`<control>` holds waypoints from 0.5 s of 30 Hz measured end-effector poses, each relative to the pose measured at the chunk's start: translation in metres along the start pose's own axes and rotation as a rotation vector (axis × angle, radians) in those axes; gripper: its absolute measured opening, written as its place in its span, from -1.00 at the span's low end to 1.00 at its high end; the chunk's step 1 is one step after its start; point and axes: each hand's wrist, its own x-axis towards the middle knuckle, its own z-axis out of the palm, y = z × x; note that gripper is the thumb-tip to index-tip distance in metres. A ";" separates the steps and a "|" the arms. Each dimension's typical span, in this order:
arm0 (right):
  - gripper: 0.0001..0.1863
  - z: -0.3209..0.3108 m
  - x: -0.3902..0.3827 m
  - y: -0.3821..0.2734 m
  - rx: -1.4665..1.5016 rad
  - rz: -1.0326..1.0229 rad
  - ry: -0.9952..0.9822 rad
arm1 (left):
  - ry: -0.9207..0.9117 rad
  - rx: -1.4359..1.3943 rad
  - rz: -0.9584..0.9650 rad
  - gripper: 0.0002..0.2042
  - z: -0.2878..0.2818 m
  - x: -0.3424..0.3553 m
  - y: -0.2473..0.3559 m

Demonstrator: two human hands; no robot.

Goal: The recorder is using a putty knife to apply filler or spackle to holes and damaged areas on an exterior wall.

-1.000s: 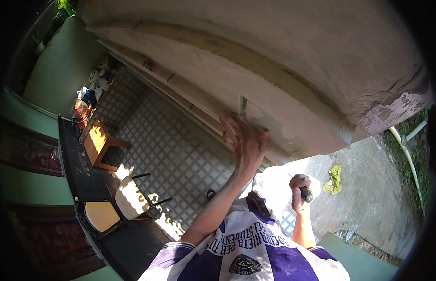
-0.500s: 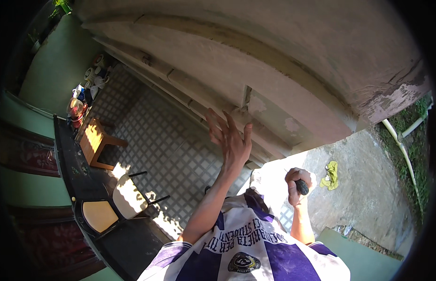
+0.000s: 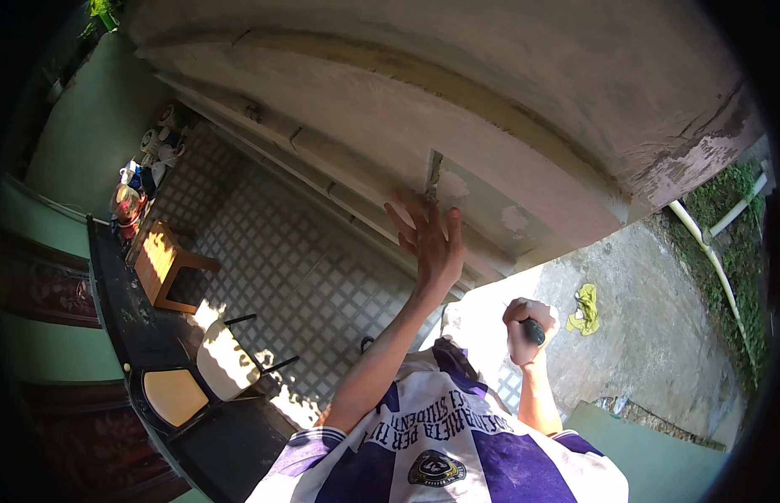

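My left hand [image 3: 429,239] is raised with fingers spread, its fingertips at the pale concrete beam [image 3: 507,126] beside a thin vertical strip [image 3: 433,172] that sticks out of the surface. It holds nothing. My right hand [image 3: 526,329] is lower, at chest height, closed in a fist around a dark tool handle [image 3: 534,332]; the rest of the tool is hidden by the fist. The beam shows patched, peeling plaster to the right of the strip.
Far below lies a tiled floor [image 3: 289,268] with a wooden stool [image 3: 160,264], a chair with a pale seat [image 3: 227,360] and a yellow-seated chair [image 3: 174,396]. Clutter [image 3: 139,180] sits by the green wall. A yellow rag [image 3: 585,308] and white pipe [image 3: 708,251] lie on bare ground at right.
My left hand has shifted along the beam toward the vertical strip and stayed spread. My right fist has kept the tool handle and barely moved.
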 end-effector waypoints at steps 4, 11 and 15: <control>-0.72 -0.002 0.000 0.001 -0.025 0.001 -0.019 | -0.075 -0.251 -0.094 -0.21 -0.006 0.002 0.012; -0.72 -0.002 0.003 0.005 -0.004 -0.017 -0.021 | -0.064 -0.342 -0.119 -0.19 -0.015 0.000 0.009; -0.70 -0.004 0.006 0.007 -0.025 -0.010 -0.050 | -0.062 -0.321 -0.099 -0.15 -0.024 -0.022 0.009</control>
